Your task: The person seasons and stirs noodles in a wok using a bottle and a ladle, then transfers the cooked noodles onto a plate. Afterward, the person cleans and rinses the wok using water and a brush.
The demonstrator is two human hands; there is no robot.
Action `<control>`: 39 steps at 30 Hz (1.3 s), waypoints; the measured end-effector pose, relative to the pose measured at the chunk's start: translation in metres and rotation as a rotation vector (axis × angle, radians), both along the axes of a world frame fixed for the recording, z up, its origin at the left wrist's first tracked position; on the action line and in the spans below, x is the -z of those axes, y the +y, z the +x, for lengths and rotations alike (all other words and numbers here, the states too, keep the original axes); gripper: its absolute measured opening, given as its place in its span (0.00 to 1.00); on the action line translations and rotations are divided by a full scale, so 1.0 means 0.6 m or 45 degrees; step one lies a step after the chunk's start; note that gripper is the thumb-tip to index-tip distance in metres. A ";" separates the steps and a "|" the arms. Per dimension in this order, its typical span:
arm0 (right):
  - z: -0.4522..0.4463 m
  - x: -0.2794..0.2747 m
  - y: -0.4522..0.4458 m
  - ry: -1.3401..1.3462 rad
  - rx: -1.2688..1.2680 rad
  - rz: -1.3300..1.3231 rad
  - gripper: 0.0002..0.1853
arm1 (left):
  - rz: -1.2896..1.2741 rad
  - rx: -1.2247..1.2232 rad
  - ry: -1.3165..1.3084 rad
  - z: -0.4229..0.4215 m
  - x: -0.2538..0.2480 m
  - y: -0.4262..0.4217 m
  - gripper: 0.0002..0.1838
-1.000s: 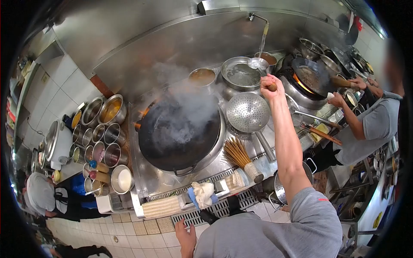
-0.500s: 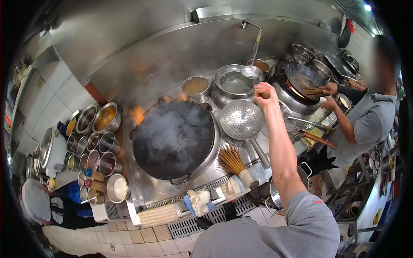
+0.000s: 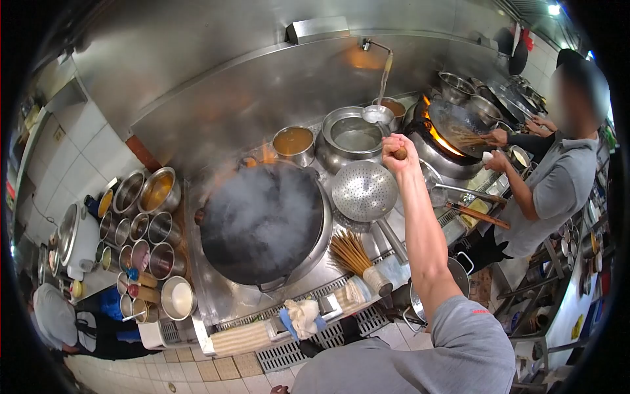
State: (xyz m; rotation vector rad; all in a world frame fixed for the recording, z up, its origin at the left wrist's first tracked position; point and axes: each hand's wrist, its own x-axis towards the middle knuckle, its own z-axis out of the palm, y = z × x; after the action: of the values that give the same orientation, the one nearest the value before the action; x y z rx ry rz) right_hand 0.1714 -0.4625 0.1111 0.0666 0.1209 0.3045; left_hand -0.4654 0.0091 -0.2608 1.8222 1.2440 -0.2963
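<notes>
My right hand (image 3: 401, 153) is wrapped round the wooden handle end of a ladle, with my arm stretched forward. The ladle's bowl (image 3: 377, 114) hangs under the tap (image 3: 388, 60), over the back rim of a steel pot of water (image 3: 354, 132). Below my hand lies a perforated strainer (image 3: 364, 190). A large black wok (image 3: 262, 230) smokes on the burner to the left, with a little flame behind it. Just a sliver of my left hand (image 3: 280, 389) shows at the bottom edge; its fingers cannot be made out.
A bamboo brush (image 3: 357, 259) and a folded cloth (image 3: 302, 318) lie along the stove's front. Steel containers (image 3: 164, 228) crowd the left side. At right, a co-worker (image 3: 558, 177) works over a second wok (image 3: 453, 125) with flames beside it.
The view has shifted slightly. Smoke over the wok has changed shape and the flames behind it are smaller. A sliver of my left hand has come into view at the bottom.
</notes>
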 end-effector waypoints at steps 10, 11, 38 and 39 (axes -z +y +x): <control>-0.004 0.007 -0.002 -0.025 0.000 -0.012 0.13 | -0.030 0.051 0.041 0.062 -0.011 -0.003 0.18; -0.002 0.011 -0.004 -0.020 -0.004 -0.014 0.13 | -0.029 0.071 0.047 0.068 -0.012 -0.003 0.18; -0.027 0.008 -0.003 0.021 -0.004 -0.007 0.13 | -0.048 0.178 0.070 0.119 -0.025 -0.005 0.18; -0.028 0.008 -0.003 0.024 0.007 -0.013 0.13 | -0.052 0.180 0.070 0.118 -0.025 -0.007 0.18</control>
State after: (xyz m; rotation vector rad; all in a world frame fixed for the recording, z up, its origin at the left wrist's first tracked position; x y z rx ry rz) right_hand 0.1545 -0.4644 0.1063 0.0593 0.1409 0.2977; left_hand -0.3948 0.0051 -0.2460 1.8814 1.1405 -0.4498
